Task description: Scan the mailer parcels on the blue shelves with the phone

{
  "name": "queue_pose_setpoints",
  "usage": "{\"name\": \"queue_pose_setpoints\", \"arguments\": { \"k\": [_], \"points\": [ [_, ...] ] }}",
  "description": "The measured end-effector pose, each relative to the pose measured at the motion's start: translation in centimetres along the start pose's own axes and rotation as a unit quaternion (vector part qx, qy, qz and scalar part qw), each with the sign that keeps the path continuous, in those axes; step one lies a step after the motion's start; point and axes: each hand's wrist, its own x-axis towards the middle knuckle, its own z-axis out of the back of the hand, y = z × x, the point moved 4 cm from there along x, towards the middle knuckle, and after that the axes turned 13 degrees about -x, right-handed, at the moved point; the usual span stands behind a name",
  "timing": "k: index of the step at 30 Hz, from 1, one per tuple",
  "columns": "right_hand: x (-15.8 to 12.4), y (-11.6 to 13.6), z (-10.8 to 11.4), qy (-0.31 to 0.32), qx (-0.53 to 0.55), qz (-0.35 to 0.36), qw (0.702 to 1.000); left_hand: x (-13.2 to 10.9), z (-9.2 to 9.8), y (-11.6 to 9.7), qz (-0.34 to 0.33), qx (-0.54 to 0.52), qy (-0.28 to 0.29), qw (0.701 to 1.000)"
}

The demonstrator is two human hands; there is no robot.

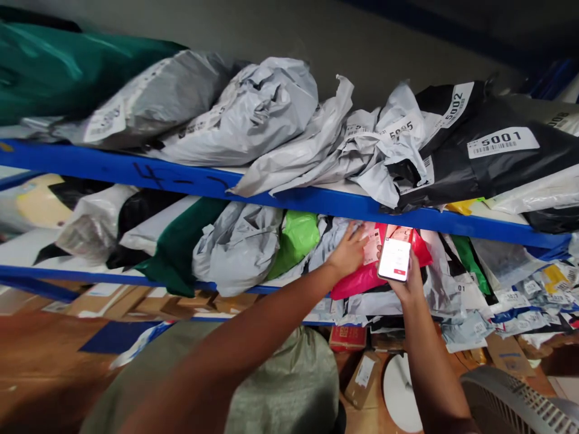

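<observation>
Phone (394,260) pointed up-view, long axis leaning slightly right; our right grip (409,282) clamped it, our left grip (349,254), fingers apart, touched a pink parcel (350,284).

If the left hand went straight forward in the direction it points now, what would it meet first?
Most likely the pink parcel: the left hand reaches beside its label, perhaps touching it. Depth is hard to judge here.
</observation>
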Motion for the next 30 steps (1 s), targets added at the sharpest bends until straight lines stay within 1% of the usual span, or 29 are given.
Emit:
{"name": "queue_pose_setpoints", "arguments": {
  "k": [3, 5, 7, 10, 12, 14, 18, 22, 27, 30],
  "points": [
    [1.7, -0.6, 1.0, -0.021, -0.025, -0.036, 0.999, -2.1, 1.8, 2.8, 0.051, 0.015, -0.045, 0.998],
    [1.7, -0.6, 1.7, -0.016, -0.039, -0.052, 0.998, -2.7, 2.6, 3.5, 0.064, 0.015, -0.052, 0.997],
    [1.2, -0.3, 1.7, 0.014, -0.054, -0.080, 0.995, -2.7, 3.0, 3.5, 0.060, 0.016, -0.054, 0.997],
    [0.4, -0.1, 0.3, 0.077, -0.080, -0.148, 0.983, -2.6, 3.0, 3.3, 0.047, 0.026, -0.054, 0.997],
    [0.1, -0.1, -0.9, 0.093, -0.095, -0.178, 0.975, -2.7, 3.0, 3.4, 0.043, 0.028, -0.052, 0.997],
    [0.2, -0.3, -1.9, 0.093, -0.112, -0.190, 0.971, -2.8, 2.9, 3.5, 0.043, 0.020, -0.055, 0.997],
    [0.8, -1.0, -2.7, 0.107, -0.142, -0.187, 0.966, -3.0, 2.6, 3.9, 0.049, -0.002, -0.060, 0.997],
    [1.0, -1.5, -2.0, 0.101, -0.160, -0.176, 0.966, -3.1, 2.2, 3.9, 0.038, 0.018, -0.055, 0.998],
    [0.3, -0.9, -1.6, 0.080, -0.187, -0.106, 0.973, -3.1, 1.9, 4.0, 0.013, 0.048, -0.083, 0.995],
    [-0.7, -0.5, -1.7, 0.087, -0.191, -0.096, 0.973, -3.2, 1.9, 4.1, 0.001, 0.062, -0.105, 0.993]
  ]
}}
